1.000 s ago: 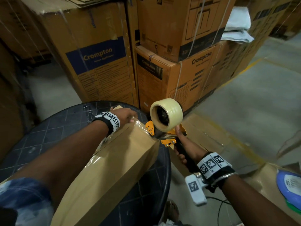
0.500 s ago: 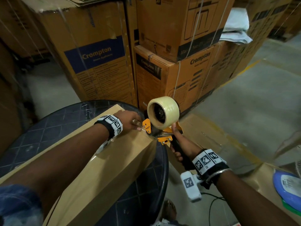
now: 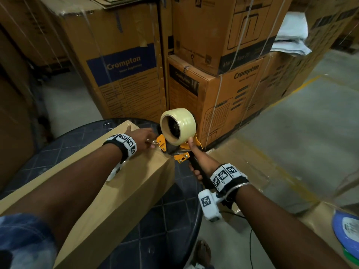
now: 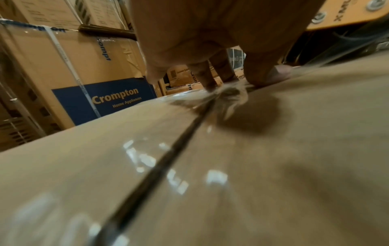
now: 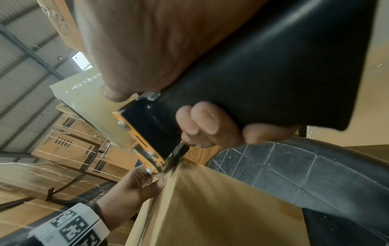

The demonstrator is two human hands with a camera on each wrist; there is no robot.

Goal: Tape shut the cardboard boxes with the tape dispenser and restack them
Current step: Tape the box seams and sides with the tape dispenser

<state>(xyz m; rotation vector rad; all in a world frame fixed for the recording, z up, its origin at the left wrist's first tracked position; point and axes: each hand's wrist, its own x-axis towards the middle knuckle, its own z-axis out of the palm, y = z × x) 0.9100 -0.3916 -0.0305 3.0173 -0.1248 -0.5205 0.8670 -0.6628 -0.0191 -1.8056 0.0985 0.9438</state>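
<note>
Box: long brown cardboard box (image 3: 108, 183), clear tape along its seam.
Left hand (image 3: 142, 137): straight fingers (image 4: 207, 78) press the tape end.
Right hand (image 3: 202, 164): wrapped round the orange-and-black tape dispenser (image 3: 175, 138) at the box's 1 o'clock corner.
Tip: pin the tape flat, then tear sharply.

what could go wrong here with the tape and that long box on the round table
1. The left hand presses the tape end right beside the tape dispenser; its cutting edge could nick a finger.
2. The tape looks bunched under the fingertips, so the seam end may seal poorly.
3. The long box overhangs the round table; a hard pull might shift it.
</note>
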